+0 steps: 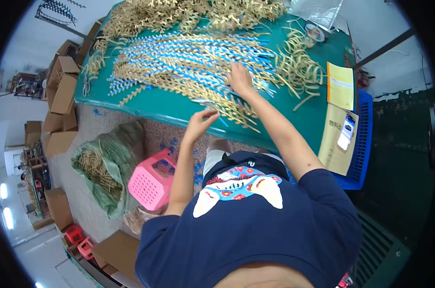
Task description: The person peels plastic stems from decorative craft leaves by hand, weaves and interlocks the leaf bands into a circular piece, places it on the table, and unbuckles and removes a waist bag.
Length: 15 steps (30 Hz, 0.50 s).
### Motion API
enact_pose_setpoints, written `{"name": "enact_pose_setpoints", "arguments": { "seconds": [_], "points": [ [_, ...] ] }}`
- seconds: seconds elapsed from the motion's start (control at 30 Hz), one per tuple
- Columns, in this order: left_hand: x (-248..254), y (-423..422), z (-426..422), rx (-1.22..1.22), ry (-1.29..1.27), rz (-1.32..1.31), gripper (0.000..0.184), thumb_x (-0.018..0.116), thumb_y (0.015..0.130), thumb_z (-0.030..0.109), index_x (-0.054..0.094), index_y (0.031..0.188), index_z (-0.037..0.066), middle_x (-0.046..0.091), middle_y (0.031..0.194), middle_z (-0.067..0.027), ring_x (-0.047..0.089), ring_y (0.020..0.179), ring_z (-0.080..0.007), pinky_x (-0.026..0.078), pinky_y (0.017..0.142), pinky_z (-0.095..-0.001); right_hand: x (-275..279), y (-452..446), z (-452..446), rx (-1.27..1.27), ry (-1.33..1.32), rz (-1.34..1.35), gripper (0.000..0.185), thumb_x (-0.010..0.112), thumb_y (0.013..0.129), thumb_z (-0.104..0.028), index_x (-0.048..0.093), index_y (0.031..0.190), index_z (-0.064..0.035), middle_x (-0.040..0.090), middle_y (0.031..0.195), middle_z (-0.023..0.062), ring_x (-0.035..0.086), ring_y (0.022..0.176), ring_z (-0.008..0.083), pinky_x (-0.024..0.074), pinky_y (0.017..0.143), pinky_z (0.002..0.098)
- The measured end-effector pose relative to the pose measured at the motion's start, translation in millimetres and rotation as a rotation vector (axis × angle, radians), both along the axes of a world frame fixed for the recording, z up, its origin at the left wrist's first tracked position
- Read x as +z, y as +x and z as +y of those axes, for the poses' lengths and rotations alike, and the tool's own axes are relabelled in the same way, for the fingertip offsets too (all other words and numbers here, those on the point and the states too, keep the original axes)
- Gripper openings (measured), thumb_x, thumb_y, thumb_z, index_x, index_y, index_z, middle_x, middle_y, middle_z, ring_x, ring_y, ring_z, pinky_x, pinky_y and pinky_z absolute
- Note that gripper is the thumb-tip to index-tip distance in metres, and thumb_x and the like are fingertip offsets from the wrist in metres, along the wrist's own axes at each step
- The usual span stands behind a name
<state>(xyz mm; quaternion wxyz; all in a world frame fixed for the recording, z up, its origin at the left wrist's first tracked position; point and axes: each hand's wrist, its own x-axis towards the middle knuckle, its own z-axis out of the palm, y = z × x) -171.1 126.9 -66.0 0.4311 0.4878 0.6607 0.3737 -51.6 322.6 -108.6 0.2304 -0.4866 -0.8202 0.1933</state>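
Note:
Long gold leafy strips and blue-and-white twisted strands [179, 60] lie side by side in a wide layer on the green table [150, 106]. My right hand [239, 79] rests over the right part of this layer, its fingers stretched and apart, touching the strands. My left hand [201, 124] is at the table's near edge, thumb and fingers pinched together. Strand ends and a short blue piece [222, 121] are right beside its fingertips. What the left fingers hold, if anything, is too small to make out.
Gold strips [193, 14] are heaped at the back, with curled strips [301, 65] at right. A phone [346, 132] lies on papers over a blue basket [363, 144]. Below stand a pink stool [148, 185] and a green sack [116, 168]; cardboard boxes [63, 86] line the left.

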Motion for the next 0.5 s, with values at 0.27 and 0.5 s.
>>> {"name": "enact_pose_setpoints", "arguments": {
  "seconds": [0.27,0.5],
  "points": [
    [14,-111,39,0.112,-0.023,-0.316,0.032,0.062,0.085,0.024,0.064,0.103,-0.003,0.066,0.093,-0.0076,0.06,0.088,-0.0112,0.046,0.079,-0.0253,11,-21,4,-0.08,0.047,-0.064,0.012,0.06,0.068,-0.02,0.058,0.07,-0.0078,0.059,0.079,0.0105,0.055,0.083,0.0285,0.0416,0.076,0.0423],
    [-13,-184,165,0.322,-0.132,-1.294,0.089,0.054,0.083,0.055,0.012,0.138,-0.001,0.035,0.137,-0.0219,0.044,0.119,-0.0345,0.039,0.097,-0.0483,130,-15,-55,-0.124,-0.091,0.087,0.032,0.064,0.073,-0.022,0.052,0.101,-0.0098,0.061,0.077,0.0093,0.061,0.072,0.0264,0.0474,0.06,0.0369]
  ]
}}
